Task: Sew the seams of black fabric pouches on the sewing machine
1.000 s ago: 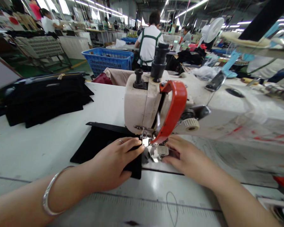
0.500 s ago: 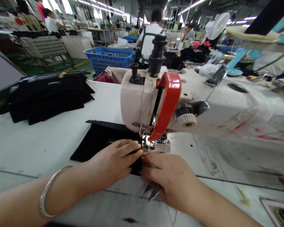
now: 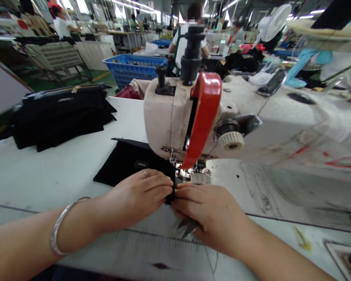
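Observation:
A black fabric piece (image 3: 119, 162) with a small label lies flat on the sewing table, its right edge beside the presser foot (image 3: 193, 176) of a white sewing machine (image 3: 159, 117). My left hand (image 3: 140, 193), closed, grips the fabric near that edge, fingertips just in front of the foot. Against the same edge from the right rest the fingertips of my right hand (image 3: 210, 208). Metal thread snips (image 3: 189, 229) are tucked in that hand, their pointed blades sticking out below the fingers. The needle is hidden behind the red guard (image 3: 204, 117).
A stack of black fabric pieces (image 3: 61, 115) sits on the table at the left. Behind the table stands a blue basket (image 3: 134, 68). A person (image 3: 181, 47) sits beyond the machine, and a white fan (image 3: 272, 23) stands at the back right.
The fabric has slid away from me, towards the back, and its label now shows more. Both hands have moved slightly with it. The view has shifted a little.

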`<state>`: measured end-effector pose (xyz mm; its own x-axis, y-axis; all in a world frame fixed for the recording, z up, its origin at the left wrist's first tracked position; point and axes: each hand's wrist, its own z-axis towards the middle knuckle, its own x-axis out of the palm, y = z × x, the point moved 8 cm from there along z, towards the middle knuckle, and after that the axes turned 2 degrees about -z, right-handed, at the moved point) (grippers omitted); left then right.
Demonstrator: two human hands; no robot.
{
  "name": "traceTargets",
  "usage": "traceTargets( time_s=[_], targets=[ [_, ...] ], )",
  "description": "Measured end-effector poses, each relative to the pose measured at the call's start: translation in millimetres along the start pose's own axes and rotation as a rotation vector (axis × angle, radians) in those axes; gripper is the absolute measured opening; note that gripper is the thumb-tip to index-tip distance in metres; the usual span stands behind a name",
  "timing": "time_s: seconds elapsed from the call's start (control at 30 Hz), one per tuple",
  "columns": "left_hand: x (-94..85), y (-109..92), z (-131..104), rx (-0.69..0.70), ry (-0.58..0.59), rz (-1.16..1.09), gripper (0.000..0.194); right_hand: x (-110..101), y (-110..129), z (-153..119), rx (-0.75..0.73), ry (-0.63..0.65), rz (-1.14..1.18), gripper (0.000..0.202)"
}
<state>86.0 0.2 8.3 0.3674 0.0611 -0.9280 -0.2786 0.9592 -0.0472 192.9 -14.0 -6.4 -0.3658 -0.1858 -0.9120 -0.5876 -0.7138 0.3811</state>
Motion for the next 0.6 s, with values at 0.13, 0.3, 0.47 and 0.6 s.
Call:
traceTargets(
  time_s=[0.13, 0.3, 0.47, 0.6],
  targets=[
    [7.3, 1, -9, -0.018, 0.037, -0.16, 0.026, -5, 2, 0, -0.026, -0.01, -0.021, 0.031],
    [-0.9, 3, -2, -0.039, -0.002, -0.261, 0.026, -7, 2, 0, -0.027, -0.011, -0.072, 0.026],
    [4.8, 3, 2, -0.08, 0.049, -0.311, 0.029, -12, -7, -5, -0.001, -0.013, 0.044, 0.034],
    [15.3, 10, -4, -0.134, 0.077, -0.398, 0.026, -18, -11, -7, 0.01, -0.031, 0.126, 0.036]
  ],
)
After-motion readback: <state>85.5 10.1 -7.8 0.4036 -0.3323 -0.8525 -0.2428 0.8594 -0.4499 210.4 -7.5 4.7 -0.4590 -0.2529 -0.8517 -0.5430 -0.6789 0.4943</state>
